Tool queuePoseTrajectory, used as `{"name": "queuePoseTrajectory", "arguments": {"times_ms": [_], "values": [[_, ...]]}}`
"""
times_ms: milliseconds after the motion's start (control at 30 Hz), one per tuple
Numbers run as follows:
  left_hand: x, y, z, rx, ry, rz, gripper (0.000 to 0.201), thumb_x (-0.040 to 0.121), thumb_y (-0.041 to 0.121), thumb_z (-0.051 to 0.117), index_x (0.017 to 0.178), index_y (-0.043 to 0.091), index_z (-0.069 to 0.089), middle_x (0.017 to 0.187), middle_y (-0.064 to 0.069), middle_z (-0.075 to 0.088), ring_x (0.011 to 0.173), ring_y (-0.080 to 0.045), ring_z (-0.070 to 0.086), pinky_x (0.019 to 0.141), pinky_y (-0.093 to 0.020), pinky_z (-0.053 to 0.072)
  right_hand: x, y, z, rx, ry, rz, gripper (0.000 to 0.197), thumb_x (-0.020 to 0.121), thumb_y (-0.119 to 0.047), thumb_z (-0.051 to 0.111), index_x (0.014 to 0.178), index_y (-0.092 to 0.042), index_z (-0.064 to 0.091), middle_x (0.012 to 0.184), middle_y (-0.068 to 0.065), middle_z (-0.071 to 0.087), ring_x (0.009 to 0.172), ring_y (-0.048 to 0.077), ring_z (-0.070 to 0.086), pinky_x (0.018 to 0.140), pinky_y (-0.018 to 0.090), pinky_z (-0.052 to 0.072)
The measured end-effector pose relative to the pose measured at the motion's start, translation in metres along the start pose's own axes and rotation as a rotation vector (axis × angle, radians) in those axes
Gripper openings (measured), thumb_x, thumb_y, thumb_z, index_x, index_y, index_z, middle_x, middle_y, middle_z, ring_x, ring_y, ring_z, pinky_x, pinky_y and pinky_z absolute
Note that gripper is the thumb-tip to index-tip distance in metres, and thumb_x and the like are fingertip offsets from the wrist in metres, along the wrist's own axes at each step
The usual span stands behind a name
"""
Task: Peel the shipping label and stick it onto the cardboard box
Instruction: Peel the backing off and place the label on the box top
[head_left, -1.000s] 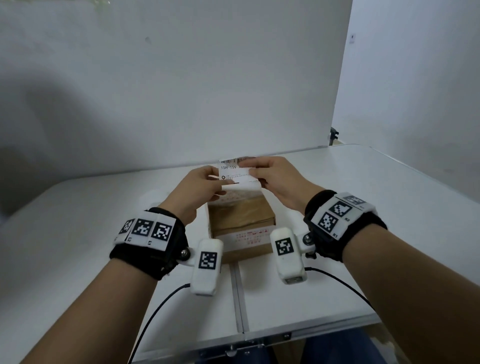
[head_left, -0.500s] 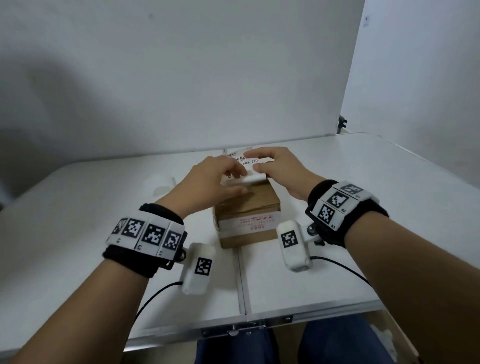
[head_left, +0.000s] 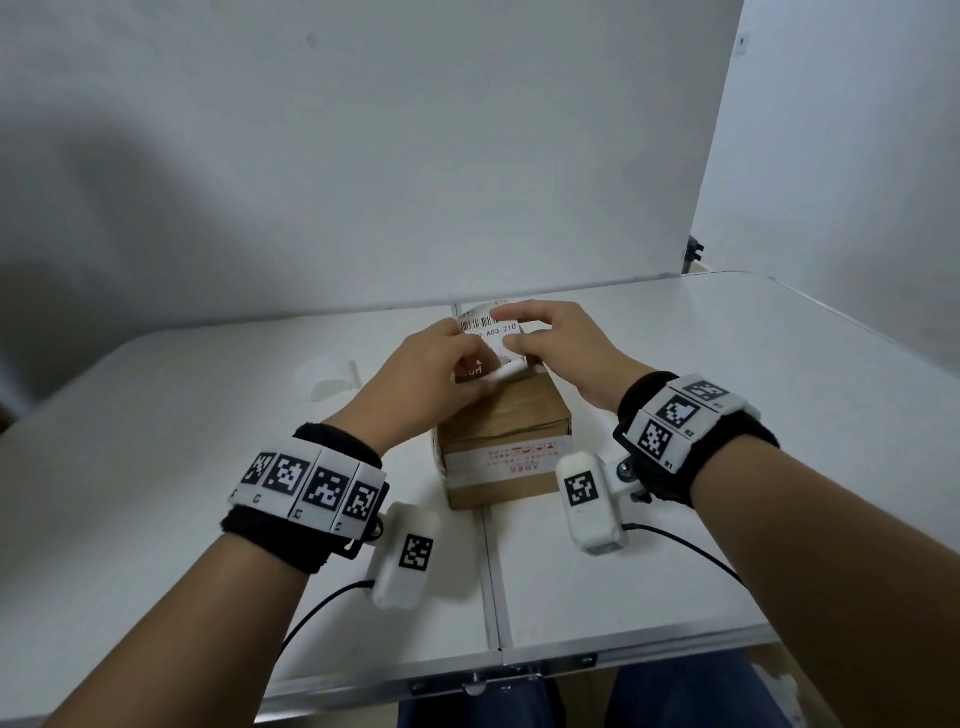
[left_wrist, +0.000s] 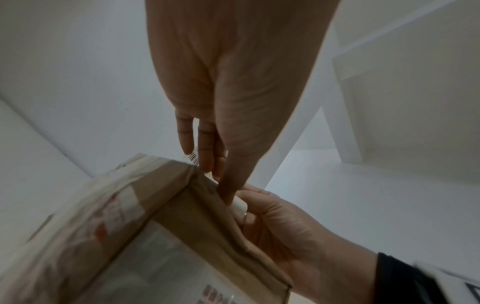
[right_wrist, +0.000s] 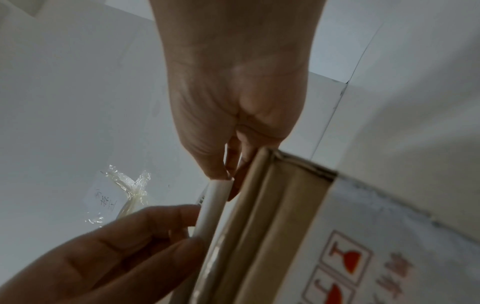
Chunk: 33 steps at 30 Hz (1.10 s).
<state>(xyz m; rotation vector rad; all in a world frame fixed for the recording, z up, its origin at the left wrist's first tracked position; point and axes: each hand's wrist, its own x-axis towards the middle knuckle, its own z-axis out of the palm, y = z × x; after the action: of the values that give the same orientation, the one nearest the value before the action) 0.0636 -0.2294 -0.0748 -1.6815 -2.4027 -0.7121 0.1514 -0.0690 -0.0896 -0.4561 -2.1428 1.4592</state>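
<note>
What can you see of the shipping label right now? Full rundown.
The shipping label is white paper printed with a barcode and the characters "A03 210". It lies over the far top edge of the cardboard box, not yet flat: its near part curls up in a loose roll. The left hand pinches that curled part, while the right hand holds the printed end by its edge. Whether any backing remains cannot be told.
</note>
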Motion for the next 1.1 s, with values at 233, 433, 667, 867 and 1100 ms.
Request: {"name": "queuePoseTrajectory", "arguments": {"times_ms": [233,433,667,867,1100], "values": [[-0.004,0.012,-0.005,-0.020,-0.006,0.070,0.017,0.088,0.018,0.060,0.105,0.018,0.057,0.095,0.003,0.069,0.085,-0.018,0.063,0.076,-0.030,0.050,0.001,0.003,0.000,-0.093,0.013,-0.034,0.034,0.084,-0.005,0.063,0.113,-0.021,0.072,0.120,-0.001,0.069,0.084,0.017,0.066,0.084,0.027,0.054],[-0.001,0.003,-0.003,0.000,0.009,-0.021,0.020,0.085,0.022,0.064,0.104,0.017,0.064,0.087,0.005,0.060,0.081,-0.015,0.057,0.063,-0.016,0.037,0.001,0.002,-0.003,0.025,-0.017,-0.012,0.036,0.088,-0.002,0.063,0.121,-0.015,0.068,0.104,-0.001,0.071,0.072,0.005,0.062,0.066,0.002,0.048],[-0.003,0.010,0.000,0.017,0.008,0.090,0.006,0.084,0.019,0.063,0.089,0.016,0.061,0.084,0.001,0.070,0.076,-0.021,0.061,0.066,-0.031,0.046,0.003,0.007,-0.002,-0.024,-0.039,-0.017,0.034,0.088,-0.004,0.063,0.118,-0.019,0.069,0.107,0.010,0.072,0.082,0.014,0.057,0.070,0.015,0.048],[-0.004,0.003,0.007,0.064,-0.039,0.125,0.004,0.087,0.020,0.060,0.090,0.020,0.058,0.073,0.014,0.050,0.062,0.005,0.043,0.054,-0.009,0.029,0.002,0.015,-0.002,-0.114,-0.052,-0.038,0.035,0.085,-0.004,0.066,0.118,-0.015,0.070,0.117,-0.004,0.065,0.098,0.011,0.055,0.080,0.017,0.045],[-0.002,0.000,0.012,0.054,-0.056,0.128,0.003,0.088,0.021,0.056,0.088,0.024,0.055,0.090,0.004,0.068,0.072,-0.011,0.054,0.060,-0.015,0.039,0.003,0.018,-0.002,-0.142,-0.050,-0.034,0.034,0.085,-0.009,0.068,0.118,-0.018,0.070,0.119,0.003,0.065,0.115,0.019,0.057,0.102,0.033,0.046]]}}
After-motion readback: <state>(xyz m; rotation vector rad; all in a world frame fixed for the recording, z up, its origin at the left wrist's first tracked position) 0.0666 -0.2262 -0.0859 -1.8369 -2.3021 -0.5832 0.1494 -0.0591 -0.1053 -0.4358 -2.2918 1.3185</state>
